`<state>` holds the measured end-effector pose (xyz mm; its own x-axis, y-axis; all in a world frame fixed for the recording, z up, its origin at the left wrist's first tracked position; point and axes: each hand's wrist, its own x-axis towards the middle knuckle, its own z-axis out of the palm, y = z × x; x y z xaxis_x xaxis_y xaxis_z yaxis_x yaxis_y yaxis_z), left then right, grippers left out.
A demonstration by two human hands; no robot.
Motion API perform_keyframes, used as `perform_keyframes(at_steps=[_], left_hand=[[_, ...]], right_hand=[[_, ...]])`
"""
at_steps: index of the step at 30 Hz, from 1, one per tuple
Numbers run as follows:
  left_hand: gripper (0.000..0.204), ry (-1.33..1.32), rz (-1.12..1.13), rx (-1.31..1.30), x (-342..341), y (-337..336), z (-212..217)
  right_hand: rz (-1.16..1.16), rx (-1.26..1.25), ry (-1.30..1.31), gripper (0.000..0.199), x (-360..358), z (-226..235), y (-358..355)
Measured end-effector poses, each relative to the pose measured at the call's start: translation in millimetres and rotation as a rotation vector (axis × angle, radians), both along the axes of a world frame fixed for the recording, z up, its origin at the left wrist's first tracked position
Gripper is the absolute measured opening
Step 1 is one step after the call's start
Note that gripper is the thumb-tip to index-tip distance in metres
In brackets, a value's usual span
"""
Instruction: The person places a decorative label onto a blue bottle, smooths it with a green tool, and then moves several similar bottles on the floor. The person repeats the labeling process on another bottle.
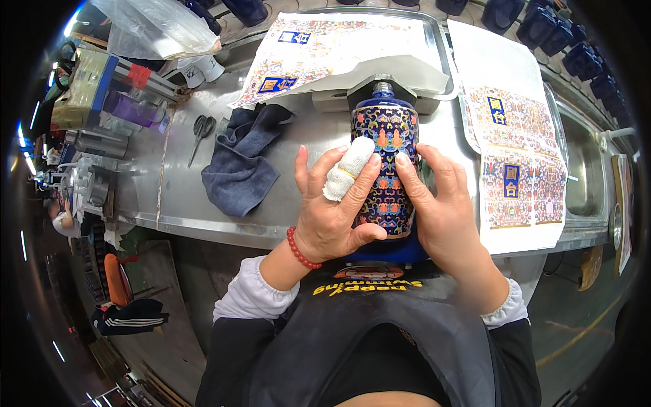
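fingers of both hands, left hand (pixel 330 220), right hand (pixel 444 217), pressed flat around glossy patterned blue bottle (pixel 385 146), bandaged fingertip

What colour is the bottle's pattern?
Dark blue bottle with orange and multicoloured floral motifs, seen in the head view.

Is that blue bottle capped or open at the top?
Open, as far as shows: the bottle lies between the left hand and right hand, and its bare threaded neck carries no cap.

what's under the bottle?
The bottle lies neck away, both hands on its patterned wrap: left hand, right hand. A blue base shows below its near end, at the steel table's edge. Hands and bottle cover the rest.
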<state>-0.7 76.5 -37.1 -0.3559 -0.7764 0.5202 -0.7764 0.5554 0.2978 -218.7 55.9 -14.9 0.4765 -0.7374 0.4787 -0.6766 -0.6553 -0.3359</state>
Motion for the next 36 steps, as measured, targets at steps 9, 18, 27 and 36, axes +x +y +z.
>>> perform_keyframes(at_steps=[9,18,27,36], left_hand=[[0.084,-0.058,-0.043,-0.037,-7,2,16],[0.082,-0.22,-0.067,-0.065,-6,-12,23],[0.093,0.226,-0.022,0.027,6,-7,-5],[0.095,0.188,-0.024,-0.023,6,-1,-15]], right_hand=[[0.027,0.007,-0.122,0.07,-4,-8,-3],[0.05,0.138,-0.434,0.062,-17,-21,-12],[0.288,-0.204,-0.168,0.034,-7,20,-19],[0.538,-0.022,-0.222,0.035,-14,14,-10]])
